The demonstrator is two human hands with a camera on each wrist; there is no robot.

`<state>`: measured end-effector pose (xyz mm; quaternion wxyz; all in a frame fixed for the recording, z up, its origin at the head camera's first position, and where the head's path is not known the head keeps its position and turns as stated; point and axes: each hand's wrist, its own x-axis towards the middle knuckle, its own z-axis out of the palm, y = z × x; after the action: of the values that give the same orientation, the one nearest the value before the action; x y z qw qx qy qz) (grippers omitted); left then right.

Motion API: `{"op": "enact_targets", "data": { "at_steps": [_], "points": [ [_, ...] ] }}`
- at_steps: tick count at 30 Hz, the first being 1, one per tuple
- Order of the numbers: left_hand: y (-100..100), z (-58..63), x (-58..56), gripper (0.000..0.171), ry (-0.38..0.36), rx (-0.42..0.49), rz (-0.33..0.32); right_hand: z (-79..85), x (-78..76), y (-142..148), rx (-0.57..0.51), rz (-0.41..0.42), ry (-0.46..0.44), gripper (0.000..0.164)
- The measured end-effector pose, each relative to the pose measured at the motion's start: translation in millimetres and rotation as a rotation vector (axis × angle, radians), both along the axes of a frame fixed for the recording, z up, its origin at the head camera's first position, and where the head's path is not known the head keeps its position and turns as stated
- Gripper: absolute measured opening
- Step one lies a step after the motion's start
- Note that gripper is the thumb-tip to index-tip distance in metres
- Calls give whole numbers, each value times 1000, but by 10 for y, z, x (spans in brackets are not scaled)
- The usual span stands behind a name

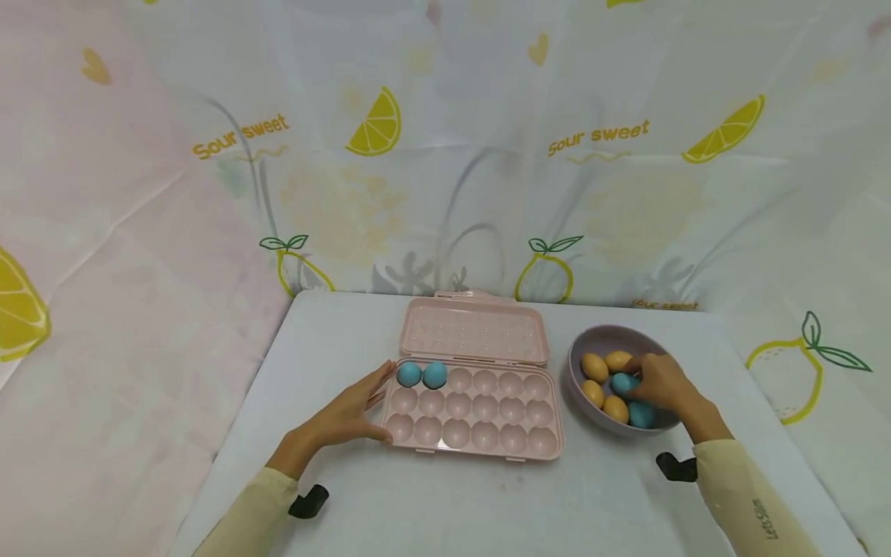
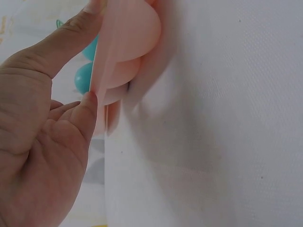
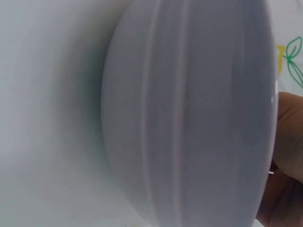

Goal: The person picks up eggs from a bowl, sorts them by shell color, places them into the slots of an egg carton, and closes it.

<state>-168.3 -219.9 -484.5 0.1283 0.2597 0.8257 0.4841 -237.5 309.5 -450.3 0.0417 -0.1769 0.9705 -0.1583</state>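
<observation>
My left hand (image 1: 346, 408) spans the left end of a pink egg box (image 1: 469, 450), its outstretched thumb and fingers touching the rim. In the left wrist view, fingertips meet the edge of the box (image 2: 124, 71). The box lies open, and two blue eggs (image 1: 421, 375) sit side by side in the back row at its left. Over at the right, my right hand (image 1: 661, 381) reaches into a purple-grey bowl (image 1: 579, 396) and pinches a blue egg (image 1: 623, 384). The bowl's wall (image 3: 189, 113) hides most of that hand in the right wrist view.
Several yellow-orange eggs (image 1: 594, 367) and another blue egg (image 1: 641, 415) lie in the bowl. The egg box lid (image 1: 476, 331) is folded back behind the box on the white table (image 1: 445, 510). A lemon-print curtain (image 1: 459, 193) hangs right behind the table.
</observation>
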Motion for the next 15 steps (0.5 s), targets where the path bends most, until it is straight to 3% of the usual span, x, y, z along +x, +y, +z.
{"op": "enact_targets", "data": {
  "at_steps": [8,11,15],
  "points": [
    [-62,-201,-92,118,-14,21,-17,-45,-25,25,-9,-18,-3,37],
    [-56,-179,-80,117,-7,33,-27,-62,-27,33,-10,-25,-6,37],
    [-18,-54,-19,115,-13,45,-19,-85,-30,34,-7,-27,-3,37]
  ]
}}
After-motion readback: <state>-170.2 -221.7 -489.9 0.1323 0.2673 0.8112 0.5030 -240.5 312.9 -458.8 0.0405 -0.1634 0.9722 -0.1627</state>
